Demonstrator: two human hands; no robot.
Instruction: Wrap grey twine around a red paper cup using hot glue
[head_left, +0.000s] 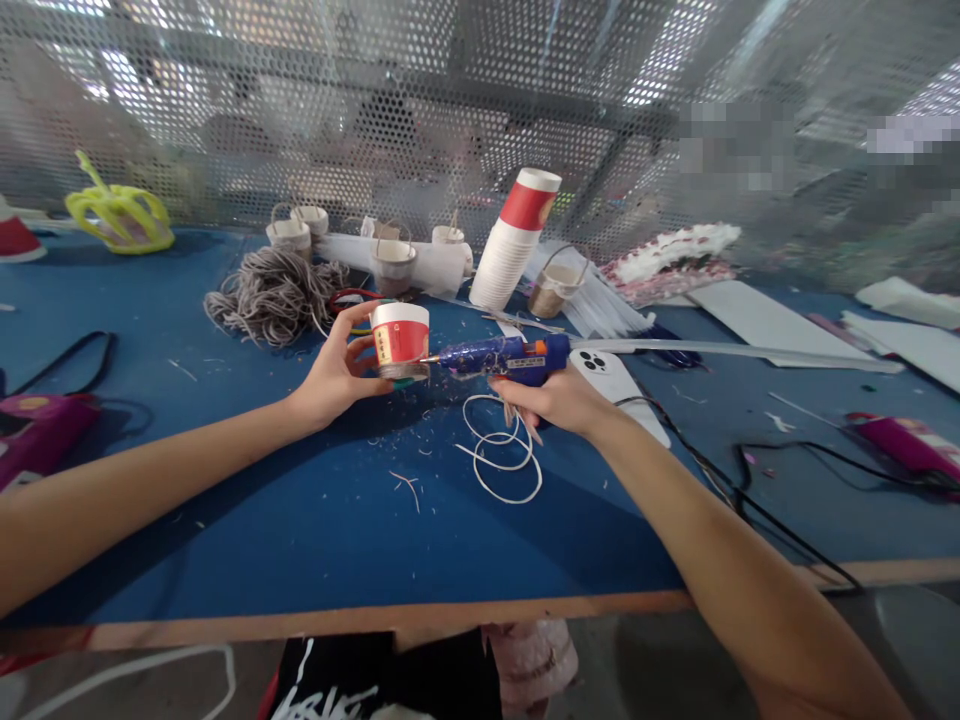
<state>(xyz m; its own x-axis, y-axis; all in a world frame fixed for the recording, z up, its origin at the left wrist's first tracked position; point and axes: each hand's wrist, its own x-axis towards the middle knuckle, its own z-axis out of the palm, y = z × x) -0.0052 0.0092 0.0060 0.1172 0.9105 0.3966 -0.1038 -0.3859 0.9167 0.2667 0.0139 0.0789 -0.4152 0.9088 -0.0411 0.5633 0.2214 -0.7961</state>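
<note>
White lettering shows on the dark clothing (442, 675) at the near edge, cut off and not fully readable. On the blue surface (262, 540) lie a thin branching scrap (406, 481) and, farther in, a loose coil of white cord (507, 501).

Beyond these, the left hand (337, 372) has its fingers curled around a red-and-white paper cup (409, 338), rim up, in front of the person; its gold panel bears dark characters too small to read. Grey cord rings the cup's lower edge. The right hand (555, 402) has its fingers wrapped around the handle of a blue glue gun (480, 357), nozzle at the cup's lower side; whether it touches, I cannot tell. The gun's white label has illegible print. A white phone (600, 376) lies by the right wrist.

Farther back are a heap of grey yarn (274, 297), small handled buckets (394, 268) and a leaning stack of cups (504, 262) topped by a red band. Behind stands a perforated metal screen (360, 130).
</note>
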